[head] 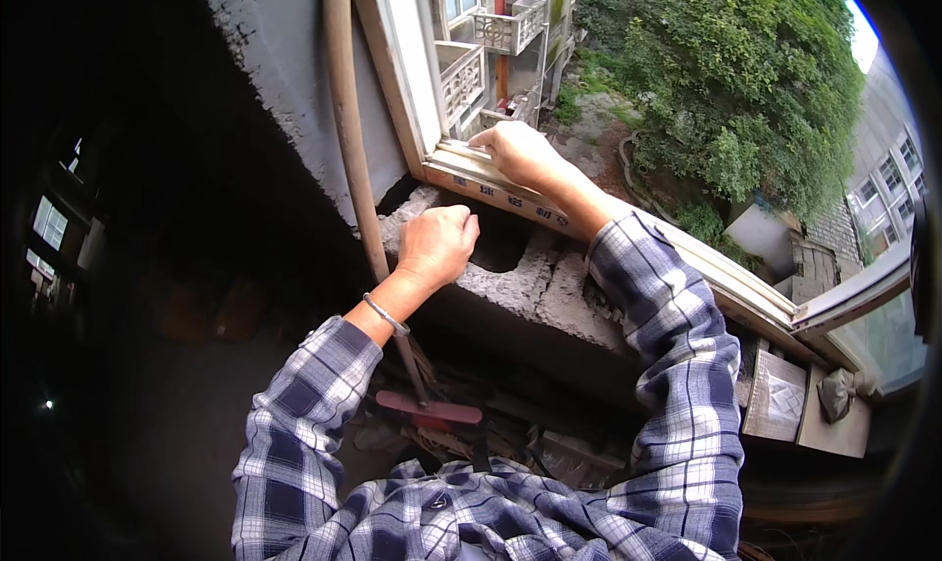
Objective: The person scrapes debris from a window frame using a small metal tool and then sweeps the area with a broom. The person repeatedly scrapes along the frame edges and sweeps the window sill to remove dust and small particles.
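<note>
My right hand (pixel 519 153) reaches over the lower rail of the window frame (pixel 493 170), near its left corner. Its index finger points left onto the white track (pixel 455 147), the other fingers curled under. Whether it pinches anything small is hidden. My left hand (pixel 439 245) is closed in a fist, knuckles up, at the rough hollow concrete block sill (pixel 508 285) below the frame. Nothing shows in it, though its palm side faces away. A dark cavity (pixel 497 237) in the blocks lies just right of this fist. The frame's inner face bears blue writing.
A wooden pole (pixel 346 120) leans against the wall left of the window, passing behind my left wrist. Below is a red broom or mop head (pixel 429 408). At right, a tied plastic bag (pixel 835 395) rests on a board (pixel 817 432). Outside are a tree (pixel 736 97) and balconies (pixel 508 28).
</note>
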`<move>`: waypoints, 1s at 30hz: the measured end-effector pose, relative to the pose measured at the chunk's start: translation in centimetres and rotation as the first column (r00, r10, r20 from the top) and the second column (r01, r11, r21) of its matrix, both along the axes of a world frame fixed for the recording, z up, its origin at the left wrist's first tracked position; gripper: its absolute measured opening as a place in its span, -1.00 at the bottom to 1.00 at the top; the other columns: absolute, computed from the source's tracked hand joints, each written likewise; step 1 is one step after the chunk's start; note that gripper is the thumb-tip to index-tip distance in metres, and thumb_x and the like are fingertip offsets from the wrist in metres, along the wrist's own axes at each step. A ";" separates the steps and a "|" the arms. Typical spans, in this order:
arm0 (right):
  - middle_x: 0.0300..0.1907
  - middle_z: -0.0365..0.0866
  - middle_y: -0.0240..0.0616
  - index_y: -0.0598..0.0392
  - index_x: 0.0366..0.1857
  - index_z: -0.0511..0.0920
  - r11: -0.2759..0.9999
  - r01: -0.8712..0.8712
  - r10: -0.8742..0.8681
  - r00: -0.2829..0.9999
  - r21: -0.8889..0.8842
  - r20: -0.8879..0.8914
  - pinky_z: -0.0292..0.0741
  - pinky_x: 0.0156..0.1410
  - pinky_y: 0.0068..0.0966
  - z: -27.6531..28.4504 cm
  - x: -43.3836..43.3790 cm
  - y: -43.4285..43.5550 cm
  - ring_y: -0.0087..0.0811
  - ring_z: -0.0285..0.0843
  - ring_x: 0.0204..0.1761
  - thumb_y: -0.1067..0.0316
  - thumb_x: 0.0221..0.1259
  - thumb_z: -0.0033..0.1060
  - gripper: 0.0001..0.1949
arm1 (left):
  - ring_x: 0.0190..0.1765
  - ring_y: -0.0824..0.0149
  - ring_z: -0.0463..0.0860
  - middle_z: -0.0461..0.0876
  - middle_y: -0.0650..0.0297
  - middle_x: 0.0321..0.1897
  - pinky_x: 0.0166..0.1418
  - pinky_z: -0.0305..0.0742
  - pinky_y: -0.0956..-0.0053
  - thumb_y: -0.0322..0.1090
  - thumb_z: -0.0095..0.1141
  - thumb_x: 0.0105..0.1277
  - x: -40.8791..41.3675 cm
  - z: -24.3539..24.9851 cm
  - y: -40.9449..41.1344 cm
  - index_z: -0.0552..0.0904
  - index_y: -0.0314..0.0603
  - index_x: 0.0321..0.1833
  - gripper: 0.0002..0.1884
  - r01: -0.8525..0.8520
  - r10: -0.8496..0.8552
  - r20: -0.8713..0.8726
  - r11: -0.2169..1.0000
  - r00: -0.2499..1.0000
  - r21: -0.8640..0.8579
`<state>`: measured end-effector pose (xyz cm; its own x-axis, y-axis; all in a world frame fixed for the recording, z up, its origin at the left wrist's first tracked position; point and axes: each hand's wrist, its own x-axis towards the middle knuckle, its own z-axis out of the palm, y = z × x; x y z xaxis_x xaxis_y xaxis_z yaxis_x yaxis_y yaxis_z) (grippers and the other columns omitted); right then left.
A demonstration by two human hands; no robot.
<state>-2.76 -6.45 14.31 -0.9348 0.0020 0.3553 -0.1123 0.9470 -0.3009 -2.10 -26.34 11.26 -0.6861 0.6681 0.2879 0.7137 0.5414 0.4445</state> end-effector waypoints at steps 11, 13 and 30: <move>-0.17 0.72 -0.09 -0.04 -0.08 0.70 0.863 0.370 -0.435 0.891 0.344 0.134 0.59 0.03 -0.24 8.3 14.9 7.6 -0.12 0.67 -0.04 0.38 0.21 0.18 -0.77 | -0.35 -0.15 0.61 0.61 0.00 -0.50 -0.28 0.48 0.03 -0.12 0.00 0.35 -0.7 -1.1 0.3 0.58 -0.17 -0.46 -0.68 0.085 -0.083 -0.074 0.996 0.994 0.029; -0.29 0.70 -0.16 0.00 -0.19 0.70 0.851 0.406 -0.377 0.914 0.333 -0.150 0.59 -0.04 -0.25 9.1 19.2 7.1 -0.14 0.67 -0.19 0.42 0.19 0.16 -0.83 | -0.37 -0.14 0.60 0.60 -0.02 -0.53 -0.31 0.45 0.05 -0.13 0.00 0.37 -0.4 -0.6 0.2 0.59 -0.20 -0.45 -0.68 0.048 -0.048 -0.026 0.999 0.999 0.021; -0.40 0.48 -0.35 0.04 -0.01 0.61 0.698 0.715 -0.648 0.606 -0.041 -0.461 0.52 -0.30 -0.44 -3.5 34.2 -3.8 -0.34 0.51 -0.35 0.43 0.16 0.20 -0.71 | -0.54 0.19 0.14 0.19 0.00 -0.63 -0.43 0.17 0.24 -0.23 0.01 0.45 -3.1 -2.5 -0.5 0.28 -0.38 -0.50 -0.59 0.141 -0.124 -0.131 0.981 0.984 0.131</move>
<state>31.46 -10.26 10.80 -0.4414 0.4990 0.7458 0.5041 0.8254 -0.2539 -5.23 -26.80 8.72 -0.5480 0.6982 0.4606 0.8285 0.3771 0.4140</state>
